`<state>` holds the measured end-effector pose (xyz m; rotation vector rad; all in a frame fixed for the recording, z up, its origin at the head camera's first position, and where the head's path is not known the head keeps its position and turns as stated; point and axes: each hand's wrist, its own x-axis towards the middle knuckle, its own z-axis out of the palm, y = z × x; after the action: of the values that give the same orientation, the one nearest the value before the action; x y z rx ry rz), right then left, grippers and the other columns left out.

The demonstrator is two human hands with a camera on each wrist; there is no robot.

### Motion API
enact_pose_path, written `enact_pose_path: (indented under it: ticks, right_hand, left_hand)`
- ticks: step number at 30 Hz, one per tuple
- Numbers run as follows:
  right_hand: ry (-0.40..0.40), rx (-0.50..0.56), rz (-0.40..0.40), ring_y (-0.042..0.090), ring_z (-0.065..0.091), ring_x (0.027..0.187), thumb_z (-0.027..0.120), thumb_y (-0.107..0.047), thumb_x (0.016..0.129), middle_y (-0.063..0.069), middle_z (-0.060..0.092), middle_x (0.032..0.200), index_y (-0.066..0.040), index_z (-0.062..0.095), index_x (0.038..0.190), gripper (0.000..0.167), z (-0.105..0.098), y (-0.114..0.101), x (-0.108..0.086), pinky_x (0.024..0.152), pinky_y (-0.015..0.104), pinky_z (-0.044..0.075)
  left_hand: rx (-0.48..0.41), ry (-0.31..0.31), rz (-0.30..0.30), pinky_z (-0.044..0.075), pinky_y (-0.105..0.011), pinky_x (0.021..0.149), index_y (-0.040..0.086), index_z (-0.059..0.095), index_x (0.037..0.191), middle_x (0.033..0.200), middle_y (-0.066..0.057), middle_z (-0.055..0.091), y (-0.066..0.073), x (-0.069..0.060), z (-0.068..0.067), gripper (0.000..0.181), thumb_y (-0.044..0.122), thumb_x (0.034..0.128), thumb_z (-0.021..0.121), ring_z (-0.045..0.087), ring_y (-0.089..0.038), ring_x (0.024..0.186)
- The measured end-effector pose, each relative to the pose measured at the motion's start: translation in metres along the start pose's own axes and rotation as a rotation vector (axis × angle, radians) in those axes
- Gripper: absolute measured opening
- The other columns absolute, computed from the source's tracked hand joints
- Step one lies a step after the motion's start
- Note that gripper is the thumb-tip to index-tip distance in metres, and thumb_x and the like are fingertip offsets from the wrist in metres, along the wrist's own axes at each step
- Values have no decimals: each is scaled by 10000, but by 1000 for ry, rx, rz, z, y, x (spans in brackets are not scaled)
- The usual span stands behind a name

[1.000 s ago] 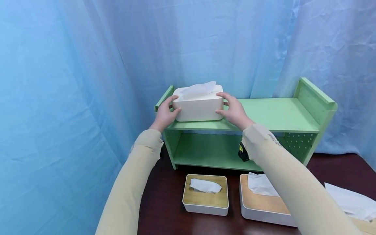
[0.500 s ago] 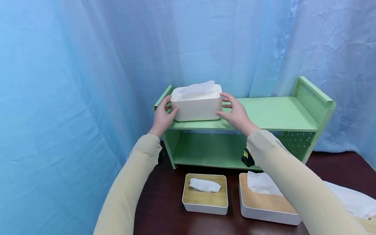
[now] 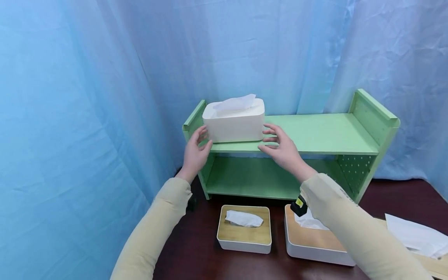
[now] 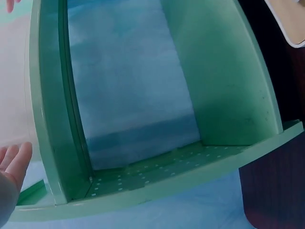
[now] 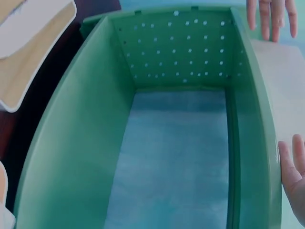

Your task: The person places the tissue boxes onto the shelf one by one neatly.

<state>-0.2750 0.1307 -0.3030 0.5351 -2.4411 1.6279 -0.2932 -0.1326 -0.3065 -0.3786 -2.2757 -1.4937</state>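
A white tissue box [image 3: 233,126] with a tissue [image 3: 238,103] sticking out of its top stands upright at the left end of the green shelf unit's upper board [image 3: 322,132]. My left hand [image 3: 196,153] is by the box's lower left corner, fingers loosely bent; whether a fingertip touches it I cannot tell. Just right of the box, my right hand [image 3: 285,151] is apart from it with spread fingers and nothing in them. The right wrist view shows both hands at the two ends of the box [image 5: 283,90].
On the dark table [image 3: 196,249], in front of the shelf unit, sit a small tissue box with a wooden lid [image 3: 245,237] and a larger one [image 3: 315,241]. Another tissue [image 3: 416,235] rises over a pale wooden top at right. Blue curtains [image 3: 87,136] hang behind and left.
Both hands have let go of the white tissue box and drawn down toward me, the right one moving off its side. The box stays on the upper board.
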Motion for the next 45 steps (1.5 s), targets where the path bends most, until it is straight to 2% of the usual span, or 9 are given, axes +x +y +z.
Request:
enact_pose_path:
  ticks: [5, 10, 17, 25, 29, 36, 45]
  right_hand:
    - [-11, 40, -13, 316, 511, 1206, 623, -121, 917, 141, 442, 1377, -169, 317, 1468, 633, 9, 4, -11, 995, 484, 439]
    - [-31, 52, 3, 309, 513, 1201, 614, -122, 923, 146, 463, 1361, -147, 335, 1457, 603, 17, 14, -26, 988, 483, 445]
    - [-35, 85, 23, 338, 515, 1183, 619, -109, 918, 151, 490, 1326, -103, 364, 1430, 572, 29, 28, -45, 967, 475, 460]
    - [-45, 112, 62, 335, 518, 1173, 615, -111, 921, 154, 496, 1322, -97, 380, 1415, 547, 41, 44, -69, 958, 471, 464]
    - [-42, 109, 72, 324, 533, 1161, 617, -99, 917, 162, 502, 1316, -86, 389, 1406, 540, 47, 52, -79, 958, 454, 468]
    - [-37, 134, 99, 326, 531, 1159, 639, -99, 902, 169, 506, 1303, -78, 414, 1385, 534, 61, 67, -95, 936, 340, 491]
    - [-23, 120, 126, 334, 540, 1158, 665, -69, 875, 165, 473, 1355, -78, 455, 1362, 531, 80, 82, -113, 981, 474, 445]
  left_hand:
    - [-1, -32, 33, 470, -405, 978, 91, 434, 1397, 1351, -141, 497, -1, -12, 1, 471, 79, 944, 564, 511, -266, 1239]
    - [-39, -45, 55, 478, -405, 966, 69, 451, 1384, 1337, -154, 507, -5, -28, 4, 461, 61, 939, 570, 526, -283, 1215]
    - [-77, -62, 99, 478, -398, 965, -12, 448, 1363, 1341, -193, 502, -12, -50, 12, 445, 33, 936, 565, 519, -317, 1213]
    - [-103, -67, 58, 470, -419, 972, 18, 466, 1350, 1334, -172, 513, -27, -69, 17, 440, 27, 925, 581, 513, -318, 1224]
    - [-76, -65, 70, 485, -397, 952, 9, 482, 1328, 1312, -174, 529, -33, -78, 19, 416, 23, 924, 581, 532, -313, 1197]
    - [-56, -69, 87, 495, -386, 931, -13, 496, 1308, 1291, -187, 544, -48, -96, 24, 399, 15, 920, 584, 548, -326, 1169]
    - [-56, -85, 69, 483, -434, 932, -10, 493, 1309, 1298, -195, 531, -65, -116, 28, 390, 41, 932, 576, 543, -341, 1167]
